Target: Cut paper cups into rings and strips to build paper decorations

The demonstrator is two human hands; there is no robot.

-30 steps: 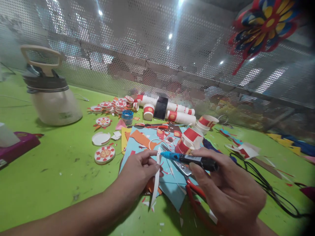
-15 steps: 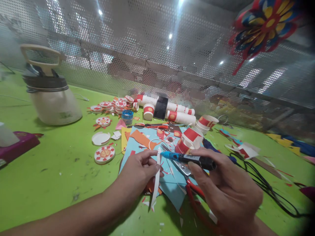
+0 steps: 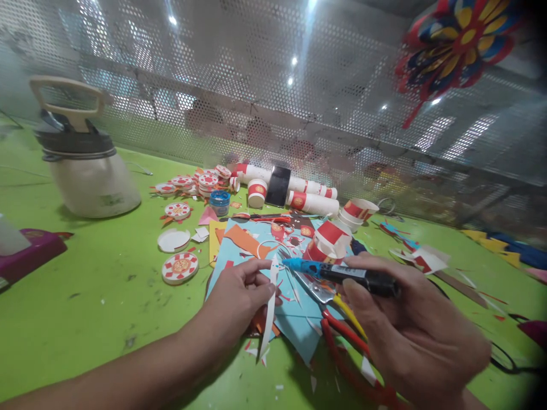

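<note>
Between its thumb and fingers, my left hand (image 3: 239,296) pinches a narrow white paper strip (image 3: 269,313), with small blue marks near the upper end. My right hand (image 3: 414,324) grips a black and blue marker (image 3: 342,275) whose tip points left, close to the strip's top; whether it touches is too small to tell. Beneath both lie light blue paper sheets (image 3: 299,330) with scraps on them. Scissors (image 3: 314,287) with red handles rest under the marker, partly hidden by my right hand. A cut red and white paper cup (image 3: 329,242) stands just behind the marker.
On the green table (image 3: 98,319) are a large jug (image 3: 89,182), white and red discs (image 3: 180,267), a blue jar (image 3: 219,203), a black phone (image 3: 278,186) and stacked paper cups (image 3: 311,203). A purple object (image 3: 38,253) sits at left. Perforated mesh rises behind.
My right hand and the marker have moved right, and the marker tip is slightly farther from the strip. More of the scissors area shows, including a yellow handle. My left hand still holds the strip.
</note>
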